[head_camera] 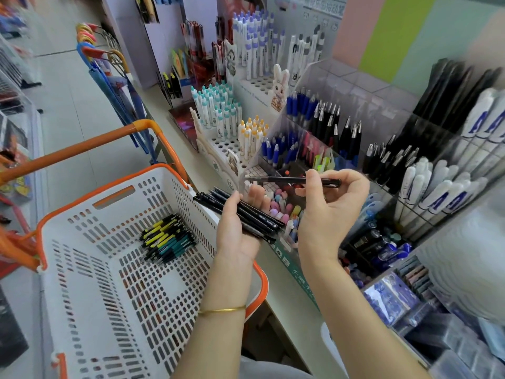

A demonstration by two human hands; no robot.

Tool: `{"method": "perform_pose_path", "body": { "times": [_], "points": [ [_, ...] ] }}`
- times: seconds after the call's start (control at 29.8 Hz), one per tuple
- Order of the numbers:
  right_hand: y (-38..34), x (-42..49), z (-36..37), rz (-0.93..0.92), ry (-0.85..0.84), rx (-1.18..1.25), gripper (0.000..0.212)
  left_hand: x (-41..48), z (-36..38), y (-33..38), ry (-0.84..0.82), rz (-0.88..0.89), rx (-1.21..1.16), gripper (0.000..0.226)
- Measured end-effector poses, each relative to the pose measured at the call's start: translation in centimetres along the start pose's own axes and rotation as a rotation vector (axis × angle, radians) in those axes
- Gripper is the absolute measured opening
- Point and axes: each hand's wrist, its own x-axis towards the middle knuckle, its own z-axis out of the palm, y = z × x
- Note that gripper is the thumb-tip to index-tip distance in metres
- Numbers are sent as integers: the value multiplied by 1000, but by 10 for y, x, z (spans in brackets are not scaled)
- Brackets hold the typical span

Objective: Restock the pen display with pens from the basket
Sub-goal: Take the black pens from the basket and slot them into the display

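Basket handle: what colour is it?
Orange. The handle stands over a white basket with an orange rim. The head view shows it best.

- Views: one, a wide-angle camera worn on the head.
- Facing: forward and down, tilted, so the shelf (210, 176) edge runs from 11 o'clock to 5 o'clock.
- Nearness: close, at arm's reach. Both forearms enter from 6 o'clock, and the left hand (237, 222) and right hand (328, 206) sit mid-frame.
- Coverage: basket (164, 187) at 8 o'clock, pen display (341, 86) at 2 o'clock, floor (68, 105) at 10 o'clock.
- Edges: blurred and bowed.
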Motion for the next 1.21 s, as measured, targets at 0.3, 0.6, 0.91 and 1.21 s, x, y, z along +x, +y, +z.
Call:
{"method": "perform_pose_path", "body": {
  "times": [0.3, 0.6, 0.91, 1.21],
  "points": [
    [20, -24, -7, -39, -381, -360, 15, 5, 1, -6, -116, -4, 42, 28],
    [5, 3, 2, -220, -530, -635, 13, -2, 1, -9, -36, 161, 409, 21],
    [-11, 36, 34, -223, -914, -766, 34, -11, 8, -17, -272, 157, 447, 20],
    [-19, 60, 38, -54, -501, -362, 10, -3, -3, -20, -312, 33, 582, 5]
  ]
}}
